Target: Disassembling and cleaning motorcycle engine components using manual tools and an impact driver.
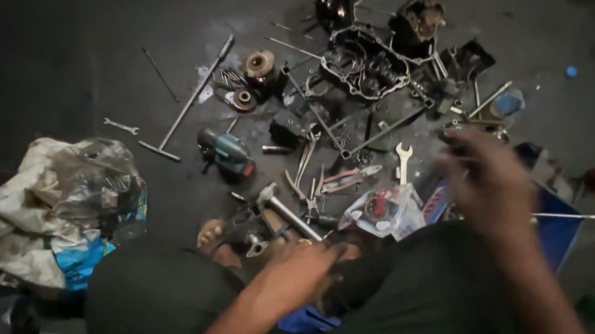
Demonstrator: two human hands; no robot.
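Observation:
I am squatting on a dark floor over scattered engine parts and tools. My left hand (303, 267) rests low between my knees, fingers curled near a metal shaft part (288, 212); whether it grips anything is hidden. My right hand (487, 180) is raised and blurred over the right side of the pile, fingers spread, nothing visible in it. An open-end spanner (403, 160) and a clear plastic bag of small parts (384, 210) lie just left of it.
An engine crankcase (365, 62) sits at the back. A long T-handle wrench (187, 103), a cordless power tool (227, 151), pliers (346, 179) and a small spanner (121, 125) lie around. A crumpled dirty sack (55, 208) is at left, a blue box (557, 228) at right.

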